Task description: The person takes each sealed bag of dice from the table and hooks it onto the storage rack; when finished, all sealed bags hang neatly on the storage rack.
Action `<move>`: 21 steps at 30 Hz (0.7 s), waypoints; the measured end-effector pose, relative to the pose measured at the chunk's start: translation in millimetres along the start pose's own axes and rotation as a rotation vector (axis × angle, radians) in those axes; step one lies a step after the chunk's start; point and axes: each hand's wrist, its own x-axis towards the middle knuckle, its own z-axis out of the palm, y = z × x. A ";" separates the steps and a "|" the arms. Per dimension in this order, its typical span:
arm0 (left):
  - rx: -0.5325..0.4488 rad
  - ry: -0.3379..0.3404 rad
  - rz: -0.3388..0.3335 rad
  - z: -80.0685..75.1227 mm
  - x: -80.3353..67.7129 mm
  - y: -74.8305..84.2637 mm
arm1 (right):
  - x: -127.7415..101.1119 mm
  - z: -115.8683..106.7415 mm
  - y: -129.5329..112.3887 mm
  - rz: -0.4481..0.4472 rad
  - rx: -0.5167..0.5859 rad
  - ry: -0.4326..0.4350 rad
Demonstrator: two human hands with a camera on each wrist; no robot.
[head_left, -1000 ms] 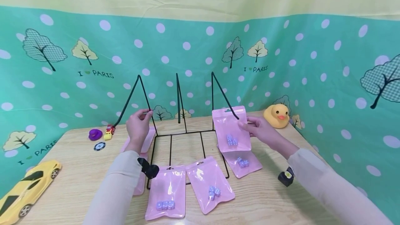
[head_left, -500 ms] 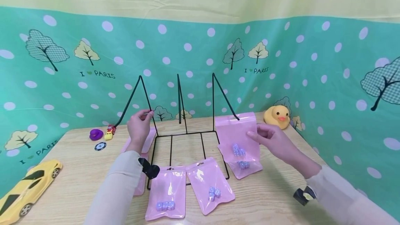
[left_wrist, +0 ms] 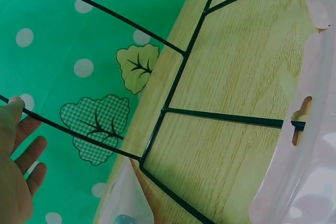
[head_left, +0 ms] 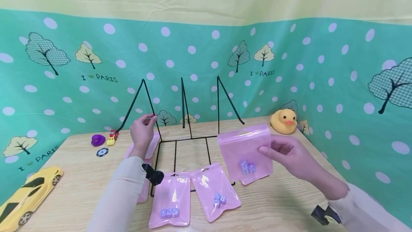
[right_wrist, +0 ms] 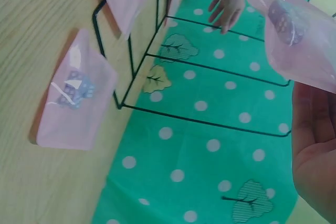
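Pink pouch (head_left: 243, 149), dice (head_left: 248, 168) inside, now below the prong tip, right of centre | right hand (head_left: 294, 158) pinching it | left hand (head_left: 142, 130) gripping wire rack (head_left: 183, 139), left of centre

Head view: bright, even light; glare on pink bags (head_left: 170, 192); yellow car (head_left: 30, 192) stretched nr edge. L wrist view: nearest bag (left_wrist: 310, 182) washed out. R wrist view: softer, dice (right_wrist: 286, 23) blurry.

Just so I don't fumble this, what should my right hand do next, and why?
Probably lower the pink bag onto the table: your right hand holds it off the hooks, which are all bare, and other bags lie there.
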 end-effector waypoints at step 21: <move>0.012 0.010 0.007 0.6 -1.2 0.9 | 13.8 2.6 -5.4 0.058 0.032 0.035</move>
